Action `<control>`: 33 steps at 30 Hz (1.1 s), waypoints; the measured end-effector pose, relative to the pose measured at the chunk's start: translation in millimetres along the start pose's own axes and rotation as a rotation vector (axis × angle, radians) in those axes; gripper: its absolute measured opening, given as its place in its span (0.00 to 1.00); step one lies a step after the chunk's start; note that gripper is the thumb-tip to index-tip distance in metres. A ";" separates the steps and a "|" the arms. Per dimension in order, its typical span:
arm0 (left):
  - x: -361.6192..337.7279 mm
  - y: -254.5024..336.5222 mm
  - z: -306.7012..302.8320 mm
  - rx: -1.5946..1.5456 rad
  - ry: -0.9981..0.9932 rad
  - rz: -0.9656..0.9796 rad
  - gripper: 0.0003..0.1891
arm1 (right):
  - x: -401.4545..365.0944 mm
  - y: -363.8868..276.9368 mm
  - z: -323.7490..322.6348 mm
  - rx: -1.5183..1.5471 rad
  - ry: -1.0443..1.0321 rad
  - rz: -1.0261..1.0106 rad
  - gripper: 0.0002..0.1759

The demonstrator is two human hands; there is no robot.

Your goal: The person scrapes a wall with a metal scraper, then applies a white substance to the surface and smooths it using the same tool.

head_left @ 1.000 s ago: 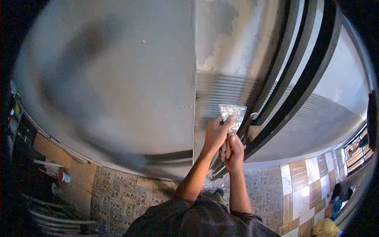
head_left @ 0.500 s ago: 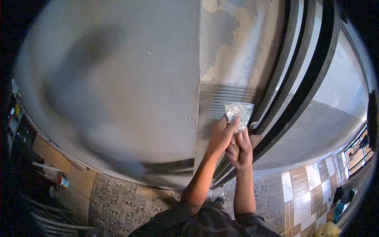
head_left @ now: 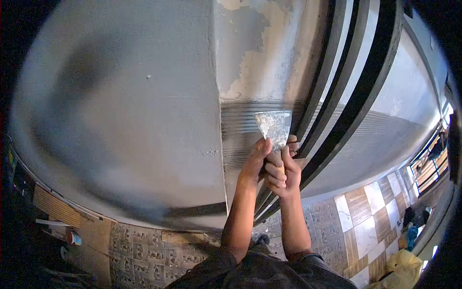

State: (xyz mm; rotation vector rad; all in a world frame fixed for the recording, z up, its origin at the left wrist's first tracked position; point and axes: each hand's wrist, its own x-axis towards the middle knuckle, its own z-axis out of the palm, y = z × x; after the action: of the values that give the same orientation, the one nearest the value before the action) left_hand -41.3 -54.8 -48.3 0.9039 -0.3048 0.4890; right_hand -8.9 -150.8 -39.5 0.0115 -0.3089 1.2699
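A putty knife (head_left: 274,126) with a wide metal blade, smeared with pale dried filler, is held upright before the wall. My right hand (head_left: 287,177) is closed around its handle, fingers curled. My left hand (head_left: 256,158) grips the base of the blade, thumb at its left edge; fingertips show past the right edge, and the rest of those fingers are behind the metal. Most of the handle is hidden by my hands. Behind the blade is a grey ribbed band (head_left: 238,130) on the wall.
Dark metal bars (head_left: 365,103) curve down close to my right. A smooth grey wall (head_left: 144,125) fills the left, with a patchy, peeling strip (head_left: 250,53) above the ribbed band. Tiled floor (head_left: 370,202) lies below. A small bucket (head_left: 74,238) stands lower left; a yellowish bag (head_left: 403,269) lies lower right.
My view has shifted, so the wall edge and bars appear further left. The left thumb has moved from the blade's face to its left edge, and more blade shows.
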 end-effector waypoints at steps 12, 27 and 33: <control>63.7 79.0 12.7 0.218 0.204 -0.051 0.31 | 85.1 -19.0 47.6 -0.589 -0.026 -0.213 0.17; 116.4 100.2 5.2 0.630 0.380 0.143 0.17 | 134.2 -49.9 43.7 -0.642 -0.013 -0.219 0.17; 128.2 92.5 -19.8 0.613 0.367 0.094 0.18 | 133.2 -44.7 40.5 -0.525 -0.070 -0.091 0.20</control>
State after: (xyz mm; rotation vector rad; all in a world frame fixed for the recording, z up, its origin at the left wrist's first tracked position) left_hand 19.9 44.7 60.0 1.3687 0.1531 0.8460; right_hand 58.8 -46.7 37.8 -0.3749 -0.6871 1.0689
